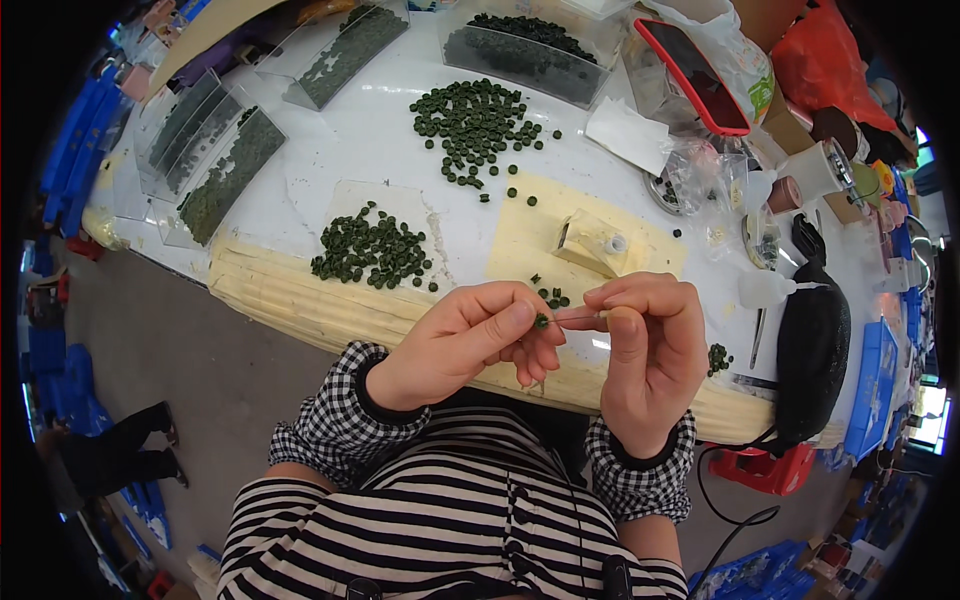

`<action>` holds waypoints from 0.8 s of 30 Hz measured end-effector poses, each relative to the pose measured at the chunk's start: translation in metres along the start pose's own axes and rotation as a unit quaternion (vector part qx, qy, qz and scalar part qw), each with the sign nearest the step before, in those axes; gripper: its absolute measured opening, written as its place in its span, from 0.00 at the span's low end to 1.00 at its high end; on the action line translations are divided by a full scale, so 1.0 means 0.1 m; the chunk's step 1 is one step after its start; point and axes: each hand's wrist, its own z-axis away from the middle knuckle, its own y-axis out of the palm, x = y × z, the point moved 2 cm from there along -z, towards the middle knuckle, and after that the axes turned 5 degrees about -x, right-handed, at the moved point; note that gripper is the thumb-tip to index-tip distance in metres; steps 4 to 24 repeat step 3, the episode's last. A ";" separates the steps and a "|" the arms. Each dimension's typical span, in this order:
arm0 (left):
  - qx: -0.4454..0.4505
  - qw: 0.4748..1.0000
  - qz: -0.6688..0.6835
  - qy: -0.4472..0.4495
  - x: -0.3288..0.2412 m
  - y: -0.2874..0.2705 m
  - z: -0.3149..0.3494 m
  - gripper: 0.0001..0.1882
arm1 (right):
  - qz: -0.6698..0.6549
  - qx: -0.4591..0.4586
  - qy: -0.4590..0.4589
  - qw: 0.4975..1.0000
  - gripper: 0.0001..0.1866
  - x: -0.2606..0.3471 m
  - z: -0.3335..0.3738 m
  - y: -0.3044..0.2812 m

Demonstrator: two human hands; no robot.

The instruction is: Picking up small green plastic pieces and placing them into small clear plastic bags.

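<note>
My left hand (pixel 465 338) pinches a small dark green round piece (pixel 541 320) between thumb and fingertips, above the table's padded front edge. Between the thumb and fingers of my right hand (pixel 655 345) is a thin needle-like tool (pixel 576 318), its tip meeting the green piece. Whether the tip is inside the piece or only against it, I cannot tell. Just beyond my fingers lie several loose green pieces (pixel 553 298). A small cream block with a white nozzle-like top (pixel 598 243) stands on a yellow sheet (pixel 515 232) behind them.
Piles of green pieces lie at left (pixel 370 250) and farther back (pixel 475 125). Clear bins of them (pixel 525 60) line the far side. A red-cased phone (pixel 695 75), a white squeeze bottle (pixel 765 288) and a black elongated bag-like object (pixel 815 350) are at right. Yellowish padding (pixel 285 290) edges the table.
</note>
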 end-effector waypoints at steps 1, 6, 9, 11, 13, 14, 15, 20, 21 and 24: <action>0.002 1.000 -0.001 0.000 -0.01 0.00 0.00 0.17 | -0.002 0.001 0.002 1.000 0.11 0.01 0.00 0.00; 0.002 1.000 0.000 -0.001 0.00 0.00 -0.01 0.17 | 0.005 0.006 0.006 1.000 0.11 0.01 0.00 -0.01; 0.002 1.000 0.000 -0.001 0.00 0.00 -0.01 0.17 | 0.005 0.006 0.006 1.000 0.11 0.01 0.00 -0.01; 0.002 1.000 0.000 -0.001 0.00 0.00 -0.01 0.17 | 0.005 0.006 0.006 1.000 0.11 0.01 0.00 -0.01; 0.002 1.000 0.000 -0.001 0.00 0.00 -0.01 0.17 | 0.005 0.006 0.006 1.000 0.11 0.01 0.00 -0.01; 0.002 1.000 0.000 -0.001 0.00 0.00 -0.01 0.17 | 0.005 0.006 0.006 1.000 0.11 0.01 0.00 -0.01; 0.002 1.000 0.000 -0.001 0.00 0.00 -0.01 0.17 | 0.005 0.006 0.006 1.000 0.11 0.01 0.00 -0.01; 0.002 1.000 0.000 -0.001 0.00 0.00 -0.01 0.17 | 0.005 0.006 0.006 1.000 0.11 0.01 0.00 -0.01; 0.002 1.000 0.000 -0.001 0.00 0.00 -0.01 0.17 | 0.005 0.006 0.006 1.000 0.11 0.01 0.00 -0.01; 0.002 1.000 0.000 -0.001 0.00 0.00 -0.01 0.17 | 0.005 0.006 0.006 1.000 0.11 0.01 0.00 -0.01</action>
